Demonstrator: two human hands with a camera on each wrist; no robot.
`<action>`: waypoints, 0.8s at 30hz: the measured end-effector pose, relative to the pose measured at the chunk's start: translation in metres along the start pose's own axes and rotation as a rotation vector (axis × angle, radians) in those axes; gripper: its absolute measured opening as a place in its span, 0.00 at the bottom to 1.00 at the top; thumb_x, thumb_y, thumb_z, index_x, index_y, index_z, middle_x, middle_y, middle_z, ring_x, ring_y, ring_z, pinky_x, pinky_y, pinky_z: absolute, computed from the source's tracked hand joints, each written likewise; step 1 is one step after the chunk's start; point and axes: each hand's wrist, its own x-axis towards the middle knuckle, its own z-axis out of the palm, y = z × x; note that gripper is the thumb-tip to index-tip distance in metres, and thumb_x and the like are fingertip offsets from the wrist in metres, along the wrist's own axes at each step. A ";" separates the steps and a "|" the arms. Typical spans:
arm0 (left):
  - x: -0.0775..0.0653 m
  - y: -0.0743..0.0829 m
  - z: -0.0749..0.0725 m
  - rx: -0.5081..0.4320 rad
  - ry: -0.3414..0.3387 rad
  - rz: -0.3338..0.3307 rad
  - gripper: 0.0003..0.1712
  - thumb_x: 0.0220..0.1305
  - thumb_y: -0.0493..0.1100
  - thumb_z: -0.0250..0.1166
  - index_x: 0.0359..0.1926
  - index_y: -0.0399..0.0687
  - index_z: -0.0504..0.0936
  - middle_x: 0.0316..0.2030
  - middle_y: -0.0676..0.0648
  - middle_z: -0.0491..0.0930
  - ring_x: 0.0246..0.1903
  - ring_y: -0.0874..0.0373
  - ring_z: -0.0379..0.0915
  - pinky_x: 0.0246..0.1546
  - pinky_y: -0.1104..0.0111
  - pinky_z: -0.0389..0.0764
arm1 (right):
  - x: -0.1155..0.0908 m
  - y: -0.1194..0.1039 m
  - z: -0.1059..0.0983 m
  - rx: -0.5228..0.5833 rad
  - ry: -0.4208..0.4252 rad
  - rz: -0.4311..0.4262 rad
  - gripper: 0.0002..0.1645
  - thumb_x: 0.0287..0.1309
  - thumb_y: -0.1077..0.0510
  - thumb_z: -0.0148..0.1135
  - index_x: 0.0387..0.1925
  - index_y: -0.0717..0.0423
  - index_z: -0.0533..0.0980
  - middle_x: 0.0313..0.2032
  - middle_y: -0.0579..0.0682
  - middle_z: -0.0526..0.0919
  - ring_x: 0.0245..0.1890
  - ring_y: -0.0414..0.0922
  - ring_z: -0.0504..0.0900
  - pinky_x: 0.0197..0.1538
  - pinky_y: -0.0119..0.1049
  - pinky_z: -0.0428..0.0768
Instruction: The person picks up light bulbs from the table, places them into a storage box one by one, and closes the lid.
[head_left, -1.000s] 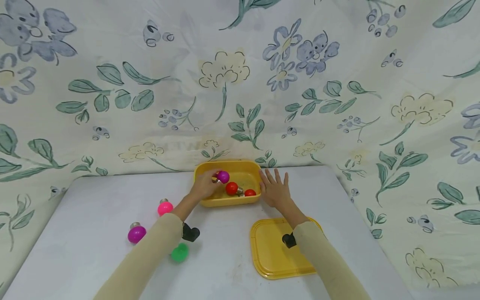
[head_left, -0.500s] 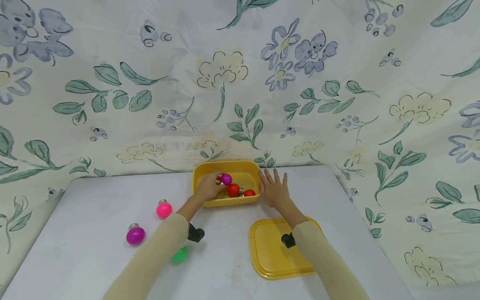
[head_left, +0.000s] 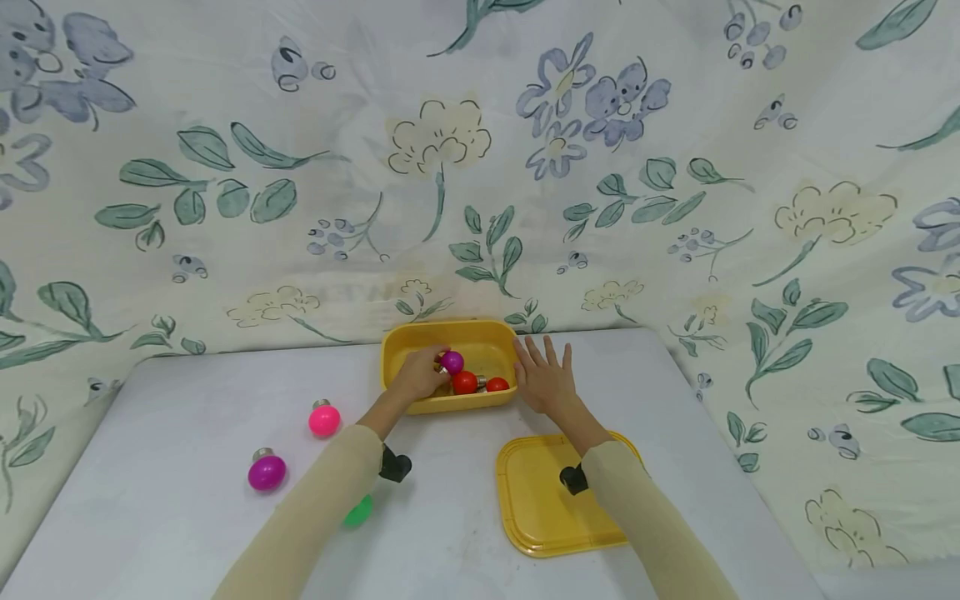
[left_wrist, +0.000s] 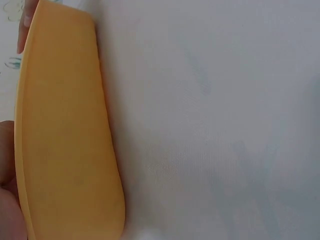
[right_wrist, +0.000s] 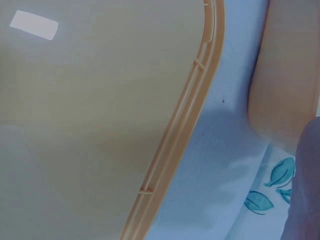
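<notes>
Inside the yellow plastic container (head_left: 491, 332), my left hand (head_left: 418, 373) pinches a purple light bulb (head_left: 452, 362) by its metal base. Two red bulbs lie in the container: one red bulb (head_left: 465, 382) just below the purple one, another red bulb (head_left: 497, 384) near the front right corner. My right hand (head_left: 545, 379) has its fingers spread straight and touches the container's right end. In the left wrist view the container's outer wall (left_wrist: 70, 125) fills the left side, with only bits of the hands showing past its rim.
On the white table, left of the left arm, lie a pink bulb (head_left: 324, 420) and a second purple bulb (head_left: 267, 472). A green bulb (head_left: 358, 510) is partly hidden by the left sleeve. The yellow lid (head_left: 536, 500) lies flat under the right forearm. Floral cloth (head_left: 337, 167) hangs behind.
My left hand has lowered the purple bulb slightly, deeper into the container beside the red bulb. The right hand keeps its place at the container's end.
</notes>
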 end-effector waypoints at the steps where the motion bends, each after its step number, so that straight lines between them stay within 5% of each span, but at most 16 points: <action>1: 0.000 0.000 0.000 0.005 -0.003 -0.001 0.30 0.65 0.31 0.64 0.67 0.31 0.69 0.58 0.31 0.76 0.54 0.39 0.74 0.59 0.52 0.76 | 0.000 0.000 0.000 -0.005 -0.004 0.002 0.34 0.79 0.42 0.23 0.80 0.41 0.38 0.78 0.47 0.43 0.77 0.56 0.36 0.72 0.64 0.34; 24: -0.003 0.008 -0.003 0.024 -0.045 -0.027 0.31 0.63 0.29 0.65 0.67 0.33 0.68 0.57 0.32 0.76 0.54 0.40 0.73 0.59 0.52 0.76 | -0.001 -0.001 -0.001 0.021 0.011 0.004 0.34 0.79 0.42 0.25 0.80 0.42 0.40 0.78 0.47 0.45 0.77 0.56 0.38 0.72 0.63 0.33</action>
